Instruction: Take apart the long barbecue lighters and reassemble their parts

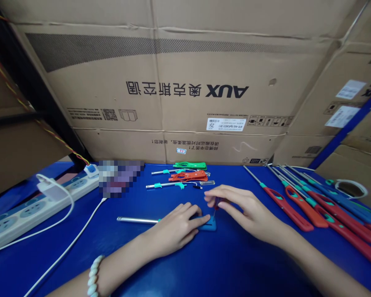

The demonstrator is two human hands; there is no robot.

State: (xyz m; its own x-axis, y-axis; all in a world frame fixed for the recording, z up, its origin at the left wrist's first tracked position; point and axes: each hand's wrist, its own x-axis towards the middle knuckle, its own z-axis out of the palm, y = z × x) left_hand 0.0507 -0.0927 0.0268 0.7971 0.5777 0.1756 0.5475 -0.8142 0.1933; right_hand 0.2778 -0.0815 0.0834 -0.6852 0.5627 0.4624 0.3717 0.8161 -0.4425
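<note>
A blue long-necked lighter [210,225] lies flat on the blue table, its metal tube pointing left. My left hand [177,229] is closed over its handle and presses it down, hiding the middle part. Between the fingertips of my right hand [249,209] is a small screwdriver [215,211], mostly hidden by the fingers. Its thin shaft slants down onto the right end of the blue handle. Just beyond lie an orange handle shell [189,176] and a green handle shell [190,166], next to metal tubes with teal parts [167,185].
At right lie several lighters with red, orange and blue handles, including a red lighter [292,209]. On the left are a white power strip [32,212], a charger [53,187] with white cables and a pixelated item [122,177]. A cardboard wall [185,53] rises behind.
</note>
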